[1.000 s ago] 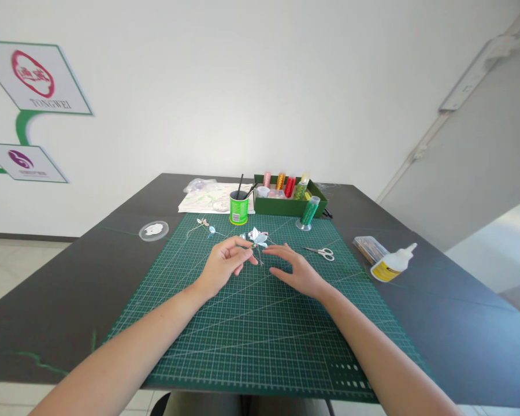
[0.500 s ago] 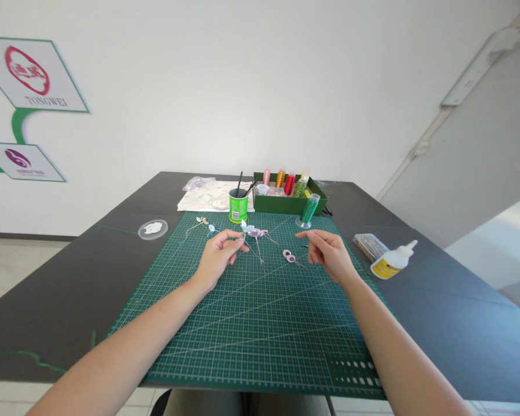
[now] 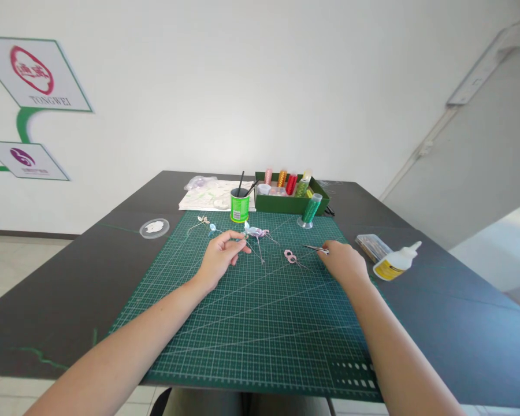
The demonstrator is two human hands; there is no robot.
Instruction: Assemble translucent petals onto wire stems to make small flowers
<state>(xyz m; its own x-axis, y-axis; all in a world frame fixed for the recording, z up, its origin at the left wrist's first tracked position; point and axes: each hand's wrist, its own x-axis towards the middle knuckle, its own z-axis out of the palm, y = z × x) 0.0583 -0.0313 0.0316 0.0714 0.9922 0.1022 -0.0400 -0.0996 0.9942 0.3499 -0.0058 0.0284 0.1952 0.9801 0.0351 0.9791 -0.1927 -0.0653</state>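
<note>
My left hand (image 3: 220,254) is pinched shut on the thin stem of a pale blue and lilac wire-stemmed flower (image 3: 252,230), whose loose wires trail down toward the cutting mat (image 3: 242,323). Over the mat's right side, my right hand (image 3: 343,261) is closed around the handle end of small scissors (image 3: 315,248). Their slim metal blades point left, and the fingers mostly hide the handles. Between the hands lies a pink looped piece (image 3: 290,256) with wire ends. A light blue petal piece (image 3: 212,228) and a cream petal piece (image 3: 203,220) rest beyond my left hand.
A green can (image 3: 240,207) holds brushes behind the flower. Beside it stands a green box (image 3: 286,203) with several thread spools. One green spool (image 3: 311,211) stands on the mat. A glue bottle (image 3: 396,264) and clear case (image 3: 373,247) are at right, a white-filled dish (image 3: 154,228) at left.
My right hand has turned palm down, moved slightly right and down, and closed on the scissors. My left hand keeps its pinch on the flower in nearly the same spot.
</note>
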